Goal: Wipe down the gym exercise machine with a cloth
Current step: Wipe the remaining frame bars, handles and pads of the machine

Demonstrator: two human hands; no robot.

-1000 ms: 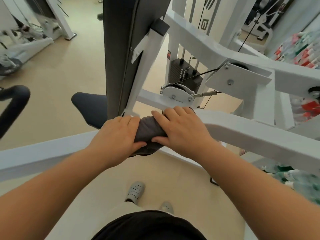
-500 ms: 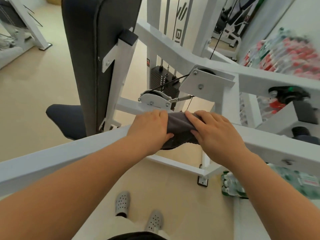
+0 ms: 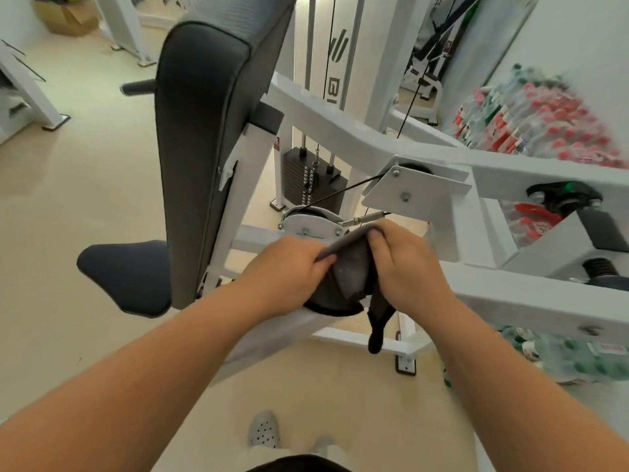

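Observation:
A dark grey cloth [image 3: 350, 274] lies bunched over the white horizontal bar [image 3: 531, 301] of the gym machine, one corner hanging down below it. My left hand [image 3: 289, 270] grips the cloth's left side, fingers curled round a fold. My right hand [image 3: 408, 267] grips its right side, fingertips pinching the upper edge. Behind the bar stand the machine's black back pad [image 3: 200, 137] and black seat [image 3: 126, 277].
A pulley plate [image 3: 418, 195] with a black cable and a weight stack [image 3: 313, 178] sit just beyond my hands. Packs of bottles [image 3: 531, 120] are stacked at right and on the floor. Other white machines stand far left. My shoes [image 3: 263, 430] are below.
Both hands with the cloth have slid right along the white bar. The cloth is now lifted and refolded between my hands, with a corner dangling below the bar.

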